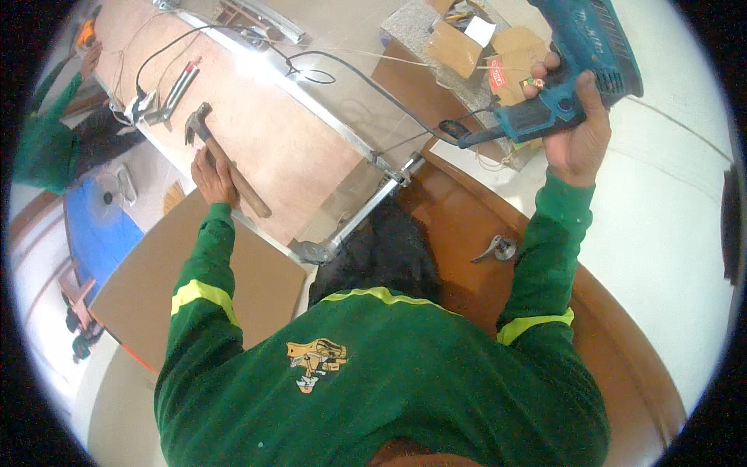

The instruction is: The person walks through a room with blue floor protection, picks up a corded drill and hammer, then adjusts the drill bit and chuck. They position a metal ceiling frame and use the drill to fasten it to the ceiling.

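Observation:
My right hand (576, 132) is raised at the upper right, wrapped round the handle of a teal corded power drill (595, 47). A black cord leaves the drill's handle and runs left over a wooden platform (264, 117) with a metal frame. On the platform lies a claw hammer (233, 171), its head pointing away from me. My left hand (214, 180) rests at the platform's left edge with fingers stretched out. Its fingertips lie against the hammer's wooden handle or just beside it; I cannot tell which.
A metal tool with a red tip (183, 86) lies farther up the platform. Opened cardboard boxes (459, 50) are beyond it. A brown door (459, 226) with a lever handle (498, 248) is at right. Left are a brown panel (202, 272), blue sheet (97, 226) and another person (50, 148).

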Motion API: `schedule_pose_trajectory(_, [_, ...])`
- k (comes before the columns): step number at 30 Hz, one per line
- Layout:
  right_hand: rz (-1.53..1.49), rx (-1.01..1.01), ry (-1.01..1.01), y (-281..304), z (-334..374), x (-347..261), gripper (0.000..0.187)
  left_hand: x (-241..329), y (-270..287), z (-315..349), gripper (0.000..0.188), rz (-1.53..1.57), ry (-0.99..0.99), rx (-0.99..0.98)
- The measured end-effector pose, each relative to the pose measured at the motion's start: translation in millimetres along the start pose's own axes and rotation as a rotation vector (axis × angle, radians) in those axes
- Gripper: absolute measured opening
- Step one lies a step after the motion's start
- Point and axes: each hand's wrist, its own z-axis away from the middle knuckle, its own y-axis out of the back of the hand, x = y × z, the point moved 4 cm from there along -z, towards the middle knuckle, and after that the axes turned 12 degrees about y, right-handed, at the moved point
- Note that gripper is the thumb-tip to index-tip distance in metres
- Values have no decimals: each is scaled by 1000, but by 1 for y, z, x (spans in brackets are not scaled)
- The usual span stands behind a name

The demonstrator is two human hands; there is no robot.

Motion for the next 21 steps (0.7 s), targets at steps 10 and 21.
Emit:
schedule_pose_trajectory(10, [5,-80,1,-6,8,-9,57,-17,-4,-2,61,-88,-10,14])
schedule_pose_trajectory(21, [-132,-199,16,-43,-12,-18,57,4,7,1,57,-7,50,19])
